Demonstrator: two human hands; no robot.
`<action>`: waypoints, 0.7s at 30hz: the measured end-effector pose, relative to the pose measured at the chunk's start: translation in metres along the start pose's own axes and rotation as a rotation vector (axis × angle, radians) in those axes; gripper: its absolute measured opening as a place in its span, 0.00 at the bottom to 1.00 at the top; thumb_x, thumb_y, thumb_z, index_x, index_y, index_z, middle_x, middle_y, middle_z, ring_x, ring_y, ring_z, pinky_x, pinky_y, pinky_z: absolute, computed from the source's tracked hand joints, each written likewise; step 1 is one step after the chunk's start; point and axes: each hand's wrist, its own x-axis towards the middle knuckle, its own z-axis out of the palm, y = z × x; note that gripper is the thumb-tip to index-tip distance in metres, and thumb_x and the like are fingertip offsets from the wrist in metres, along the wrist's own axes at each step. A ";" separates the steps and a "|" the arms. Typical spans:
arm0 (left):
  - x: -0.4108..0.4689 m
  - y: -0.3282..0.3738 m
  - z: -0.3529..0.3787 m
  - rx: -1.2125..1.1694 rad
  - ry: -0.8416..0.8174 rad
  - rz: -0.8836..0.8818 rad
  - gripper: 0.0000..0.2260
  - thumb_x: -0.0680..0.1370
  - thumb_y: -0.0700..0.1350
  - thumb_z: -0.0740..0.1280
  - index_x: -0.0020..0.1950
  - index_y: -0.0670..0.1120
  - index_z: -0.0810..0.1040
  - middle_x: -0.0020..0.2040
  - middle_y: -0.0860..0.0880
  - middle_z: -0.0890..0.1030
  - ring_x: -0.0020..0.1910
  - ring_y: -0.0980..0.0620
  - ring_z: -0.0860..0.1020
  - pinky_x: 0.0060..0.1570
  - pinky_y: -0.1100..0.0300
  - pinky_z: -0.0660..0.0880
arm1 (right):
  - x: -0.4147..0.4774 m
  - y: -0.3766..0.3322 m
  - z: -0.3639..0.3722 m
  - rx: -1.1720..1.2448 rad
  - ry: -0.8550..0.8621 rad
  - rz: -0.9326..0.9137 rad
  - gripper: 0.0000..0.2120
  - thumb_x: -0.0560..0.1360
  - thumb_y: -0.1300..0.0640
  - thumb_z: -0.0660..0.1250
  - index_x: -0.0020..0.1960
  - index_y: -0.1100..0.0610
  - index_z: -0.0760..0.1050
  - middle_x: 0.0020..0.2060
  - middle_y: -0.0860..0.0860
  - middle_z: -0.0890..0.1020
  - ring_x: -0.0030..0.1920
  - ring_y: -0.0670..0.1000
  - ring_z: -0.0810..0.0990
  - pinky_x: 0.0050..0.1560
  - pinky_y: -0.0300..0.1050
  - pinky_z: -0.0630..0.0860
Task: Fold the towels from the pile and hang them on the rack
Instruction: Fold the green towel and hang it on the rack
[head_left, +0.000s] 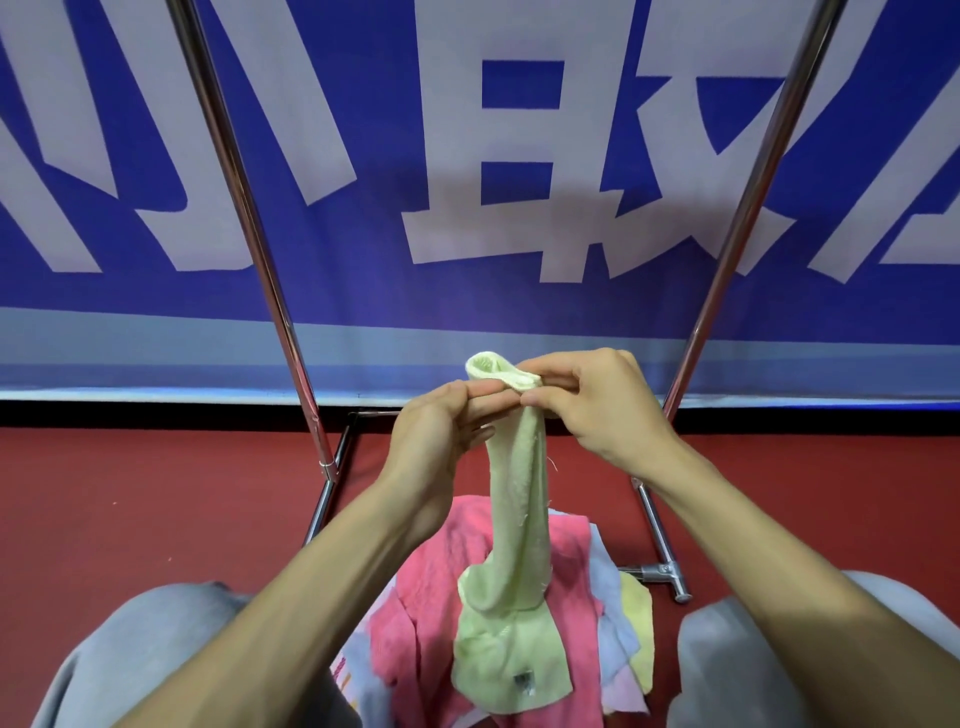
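Your left hand (441, 421) and right hand (597, 400) pinch the pale green towel (519, 499) closed-fingered by 1 bunched end, above the towel pile (431, 587) on the floor; twisted, it may fold crooked.
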 end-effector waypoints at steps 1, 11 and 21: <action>0.000 0.002 0.000 0.008 0.012 0.001 0.14 0.80 0.39 0.53 0.54 0.39 0.78 0.50 0.41 0.85 0.54 0.49 0.82 0.63 0.52 0.72 | 0.001 0.001 -0.002 -0.032 0.007 -0.007 0.10 0.72 0.61 0.71 0.52 0.54 0.84 0.45 0.48 0.86 0.48 0.43 0.83 0.56 0.46 0.78; 0.006 0.016 -0.015 0.380 0.075 0.143 0.15 0.73 0.36 0.70 0.57 0.45 0.76 0.48 0.46 0.83 0.45 0.51 0.80 0.48 0.57 0.73 | 0.004 0.005 -0.009 0.084 0.039 0.054 0.08 0.74 0.65 0.67 0.46 0.55 0.83 0.40 0.47 0.85 0.42 0.42 0.82 0.51 0.39 0.78; 0.001 0.025 -0.020 0.444 -0.114 0.414 0.09 0.72 0.41 0.72 0.45 0.36 0.79 0.42 0.45 0.83 0.42 0.52 0.79 0.47 0.52 0.74 | 0.003 0.003 -0.022 0.593 -0.153 0.081 0.08 0.78 0.63 0.62 0.51 0.56 0.78 0.44 0.55 0.82 0.45 0.51 0.79 0.51 0.46 0.75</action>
